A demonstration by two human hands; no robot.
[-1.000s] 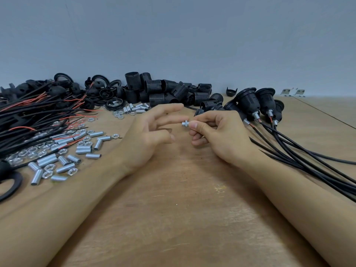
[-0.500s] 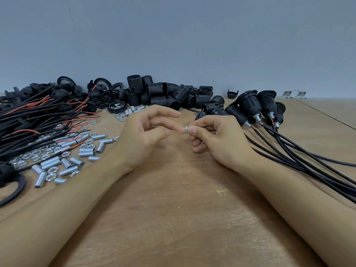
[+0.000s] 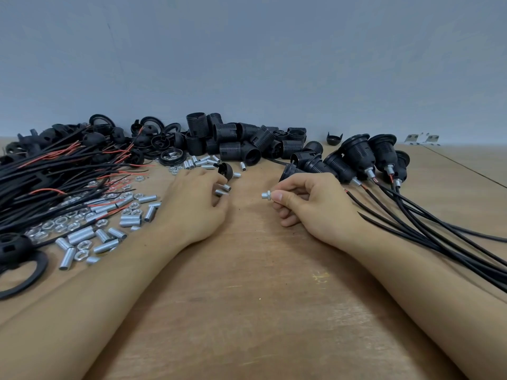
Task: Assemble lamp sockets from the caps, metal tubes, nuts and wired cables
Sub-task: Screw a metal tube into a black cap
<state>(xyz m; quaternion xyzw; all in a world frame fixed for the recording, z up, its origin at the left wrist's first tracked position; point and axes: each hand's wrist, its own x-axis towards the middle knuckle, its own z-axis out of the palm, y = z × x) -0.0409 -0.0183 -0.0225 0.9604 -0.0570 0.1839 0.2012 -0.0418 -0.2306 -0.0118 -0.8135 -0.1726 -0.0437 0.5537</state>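
My right hand (image 3: 307, 204) pinches a short metal tube with a nut threaded on it (image 3: 266, 194) between thumb and forefinger, held just above the wooden table (image 3: 247, 297). My left hand (image 3: 194, 198) lies palm down to the left, its fingers curled over a black dome cap (image 3: 226, 170); loose metal tubes (image 3: 222, 189) lie under its fingertips. Whether the fingers grip the cap is hidden. More tubes and nuts (image 3: 90, 231) lie scattered at the left. Wired cables (image 3: 55, 171) with red ends are piled at the far left.
Black threaded socket bodies (image 3: 238, 141) are heaped at the back centre. Several assembled sockets with black cables (image 3: 365, 160) lie at the right, cables trailing toward the near right edge. Black rings and caps (image 3: 24, 259) sit at the left edge. A grey wall stands behind.
My hands have parted. The left hand moved away from the tube and nut toward the black cap at the back left. The right hand kept the tube and nut.
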